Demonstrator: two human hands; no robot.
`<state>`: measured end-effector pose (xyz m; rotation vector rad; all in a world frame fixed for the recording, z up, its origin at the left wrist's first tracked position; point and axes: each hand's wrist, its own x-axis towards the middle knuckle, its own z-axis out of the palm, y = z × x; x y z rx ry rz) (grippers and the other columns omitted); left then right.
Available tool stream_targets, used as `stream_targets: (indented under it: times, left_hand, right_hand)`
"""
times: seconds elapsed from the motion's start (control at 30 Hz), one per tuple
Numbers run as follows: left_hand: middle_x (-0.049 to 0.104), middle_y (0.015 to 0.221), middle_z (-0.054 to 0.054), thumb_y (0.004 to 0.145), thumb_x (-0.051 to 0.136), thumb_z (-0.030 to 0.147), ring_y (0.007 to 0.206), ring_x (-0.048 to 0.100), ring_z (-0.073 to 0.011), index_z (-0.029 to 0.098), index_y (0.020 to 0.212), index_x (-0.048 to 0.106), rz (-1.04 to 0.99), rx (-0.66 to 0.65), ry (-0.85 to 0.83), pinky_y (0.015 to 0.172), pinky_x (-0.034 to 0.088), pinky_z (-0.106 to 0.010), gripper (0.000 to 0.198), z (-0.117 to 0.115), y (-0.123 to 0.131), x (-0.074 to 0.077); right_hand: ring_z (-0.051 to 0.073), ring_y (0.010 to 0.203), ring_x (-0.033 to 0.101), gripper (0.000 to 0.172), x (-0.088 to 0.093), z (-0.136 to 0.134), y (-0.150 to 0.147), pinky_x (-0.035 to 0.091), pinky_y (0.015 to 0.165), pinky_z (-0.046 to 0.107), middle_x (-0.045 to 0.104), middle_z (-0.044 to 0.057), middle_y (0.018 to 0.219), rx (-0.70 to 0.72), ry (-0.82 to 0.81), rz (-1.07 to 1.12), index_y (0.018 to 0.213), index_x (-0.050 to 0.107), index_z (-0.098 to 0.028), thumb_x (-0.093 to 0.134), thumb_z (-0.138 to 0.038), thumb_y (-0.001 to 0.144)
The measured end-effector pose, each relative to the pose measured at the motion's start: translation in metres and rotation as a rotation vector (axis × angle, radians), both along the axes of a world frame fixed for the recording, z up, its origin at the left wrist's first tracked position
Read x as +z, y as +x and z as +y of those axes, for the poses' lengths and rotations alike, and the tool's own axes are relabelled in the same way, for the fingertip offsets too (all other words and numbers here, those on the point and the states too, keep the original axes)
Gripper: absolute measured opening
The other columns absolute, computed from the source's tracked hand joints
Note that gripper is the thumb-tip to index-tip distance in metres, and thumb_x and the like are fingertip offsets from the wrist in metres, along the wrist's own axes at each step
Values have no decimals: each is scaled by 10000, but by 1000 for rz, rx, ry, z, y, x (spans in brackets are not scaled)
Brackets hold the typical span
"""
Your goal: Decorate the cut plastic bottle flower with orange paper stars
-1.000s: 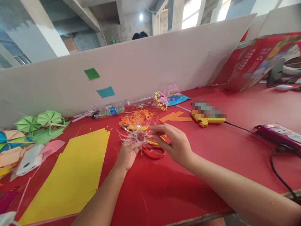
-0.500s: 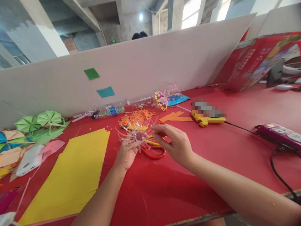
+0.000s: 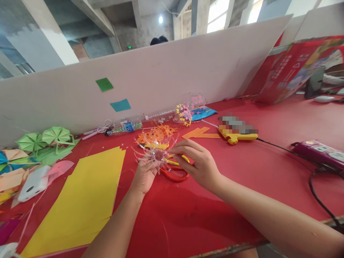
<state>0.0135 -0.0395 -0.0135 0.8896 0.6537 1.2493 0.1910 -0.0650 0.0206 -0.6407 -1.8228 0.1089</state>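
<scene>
My left hand (image 3: pixel 145 177) grips a clear plastic bottle piece (image 3: pixel 159 156) near the middle of the view. Its wall is cut into thin strips that fan outward around a round centre. Thumb and fingers of my right hand (image 3: pixel 197 161) pinch together at the strips on its right side; the exact strip is hard to make out. Beneath and behind the piece lie scissors (image 3: pixel 177 178) with red and yellow handles, partly hidden by it and my right fingers. Just beyond is a heap of orange paper cutouts (image 3: pixel 161 132).
Yellow paper sheets (image 3: pixel 88 193) lie at left, with green paper umbrellas (image 3: pixel 57 134) behind. A labelled bottle (image 3: pixel 129 126) and a star-decorated plastic piece (image 3: pixel 184 114) rest by the white partition (image 3: pixel 174 75). A yellow glue gun (image 3: pixel 238 137) and corded purple power strip (image 3: pixel 319 152) are at right.
My right hand has shifted slightly left and down, its fingertips now closer to the bottle piece's centre. The left hand stays nearly still with the piece in it.
</scene>
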Motion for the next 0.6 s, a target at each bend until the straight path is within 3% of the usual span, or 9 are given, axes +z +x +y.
stream_targets:
  times: [0.27, 0.6]
  left_hand:
    - [735, 875, -6, 592, 749, 97, 811, 682, -155, 191, 853, 706, -8, 3, -8, 772, 557, -287, 280, 0, -1, -1]
    - [724, 858, -1, 588, 737, 95, 784, 664, -136, 191, 822, 700, -6, -6, -2, 731, 546, -249, 255, -1, 0, 1]
  right_hand:
    - [133, 728, 609, 135, -2, 1, 1, 511, 645, 236, 634, 61, 793, -53, 78, -18, 837, 650, -162, 554, -71, 865]
    - [132, 749, 622, 158, -3, 0, 0, 523, 668, 236, 661, 65, 830, -40, 94, -41, 914, 641, -170, 514, -78, 893]
